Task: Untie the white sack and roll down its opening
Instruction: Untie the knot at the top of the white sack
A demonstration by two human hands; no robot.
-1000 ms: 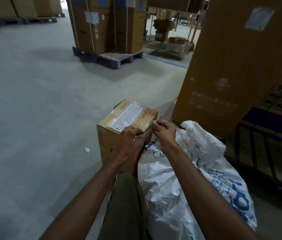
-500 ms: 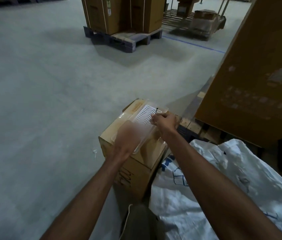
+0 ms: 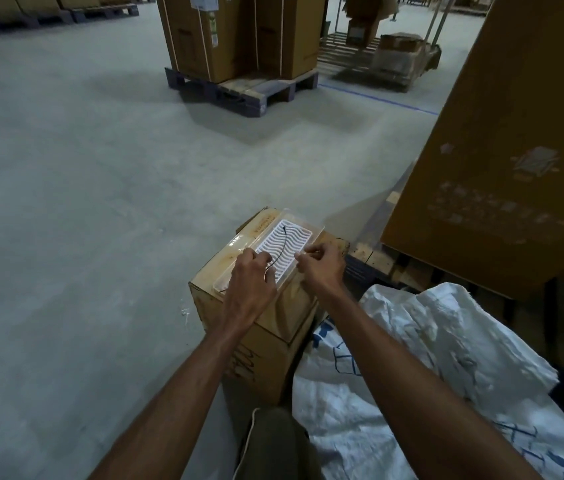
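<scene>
The white sack (image 3: 422, 355) with blue print lies crumpled on the floor at the lower right, its upper end loose and folded near the pallet. Both hands are away from it, over a small cardboard box (image 3: 266, 344) to its left. A thin black tie (image 3: 282, 245) curves across the clear plastic tray (image 3: 235, 242) with a white wavy insert on top of the box. My left hand (image 3: 249, 285) is curled at the tie's near end and seems to pinch it. My right hand (image 3: 322, 268) hovers at the tray's right edge, fingertips pinched together.
A tall cardboard carton (image 3: 502, 140) on a wooden pallet (image 3: 374, 254) stands close on the right. Further back are strapped cartons on a dark pallet (image 3: 242, 91) and a loaded trolley (image 3: 398, 60). Grey concrete floor (image 3: 83, 202) stretches to the left.
Both hands left the sack's neck and moved up over the box. The black tie, carried in my right hand half a second ago, now lies across the tray.
</scene>
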